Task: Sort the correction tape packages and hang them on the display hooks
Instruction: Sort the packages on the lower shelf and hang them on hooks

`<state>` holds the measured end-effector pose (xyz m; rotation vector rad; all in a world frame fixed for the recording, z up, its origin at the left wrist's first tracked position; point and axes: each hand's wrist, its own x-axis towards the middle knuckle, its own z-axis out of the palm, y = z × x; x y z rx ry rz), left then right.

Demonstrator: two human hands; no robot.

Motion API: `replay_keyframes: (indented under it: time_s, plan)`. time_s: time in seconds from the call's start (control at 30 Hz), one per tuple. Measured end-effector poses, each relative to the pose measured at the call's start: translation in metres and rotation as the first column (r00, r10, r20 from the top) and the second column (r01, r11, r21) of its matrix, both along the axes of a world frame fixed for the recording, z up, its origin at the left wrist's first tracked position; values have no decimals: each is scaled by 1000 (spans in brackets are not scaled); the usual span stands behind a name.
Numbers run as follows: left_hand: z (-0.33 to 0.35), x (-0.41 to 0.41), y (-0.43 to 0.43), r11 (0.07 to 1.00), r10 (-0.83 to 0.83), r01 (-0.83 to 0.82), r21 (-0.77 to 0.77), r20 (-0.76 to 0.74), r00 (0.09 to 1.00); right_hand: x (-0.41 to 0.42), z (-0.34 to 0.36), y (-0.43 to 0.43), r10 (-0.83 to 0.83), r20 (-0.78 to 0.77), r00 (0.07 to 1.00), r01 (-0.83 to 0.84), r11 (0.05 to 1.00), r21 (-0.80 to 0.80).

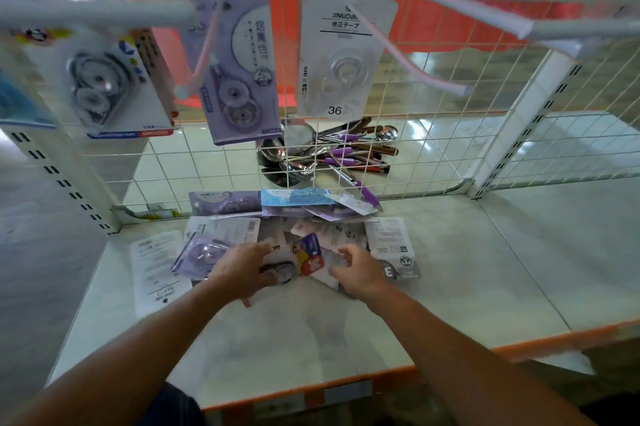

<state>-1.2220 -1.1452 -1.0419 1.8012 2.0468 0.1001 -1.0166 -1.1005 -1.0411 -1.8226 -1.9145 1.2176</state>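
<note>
While our left hand [242, 266] held the colourful package [306, 254] between thumb and half-curled fingers, atop the pile of correction tape packages [221, 245] on the shelf [450, 270], our right hand [360, 270] curled loosely beside it; whether it gripped anything we could not tell.

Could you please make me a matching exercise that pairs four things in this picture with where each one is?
Things:
1. 36 package
2. cutlery
3. red-and-blue package
4. wire grid

Places:
A. behind the wire grid
B. upright at the back of the shelf
C. hanging from a pink hook
D. lying by the left hand

Pairs: 1-C, 2-A, 3-D, 4-B.
</note>
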Motion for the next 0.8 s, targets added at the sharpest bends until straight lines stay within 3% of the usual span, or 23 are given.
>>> replay_keyframes:
  time_s: [0.07, 0.17, 0.23, 0.37, 0.47, 0.57, 0.8]
  plan:
    - [11, -1, -11, 986, 166, -163, -37, 296, 941, -3, 11, -1, -52, -62, 997, 51, 999, -19]
    - [25, -4, -28, 950, 299, -263, -170, 736, 607, -11, 34, -6, -99, -260, 961, 79, 993, -85]
    - [34, -5, -39, 951, 279, -247, -185, 859, 430, -18, 51, -10, -97, -403, 910, 45, 989, -138]
    - [56, -7, -56, 961, 216, -226, -160, 944, 250, -33, 79, -18, -88, -529, 844, 29, 992, -119]
    - [68, -10, -64, 959, 186, -248, -135, 963, 193, -46, 99, -21, -115, -571, 813, 74, 993, -94]
    - [80, -11, -71, 957, 157, -271, -102, 969, 192, -57, 118, -24, -116, -628, 770, 85, 993, -80]
    - [109, -10, -87, 923, 37, -381, 54, 973, 227, -63, 169, -48, 86, -725, 684, 24, 990, 141]
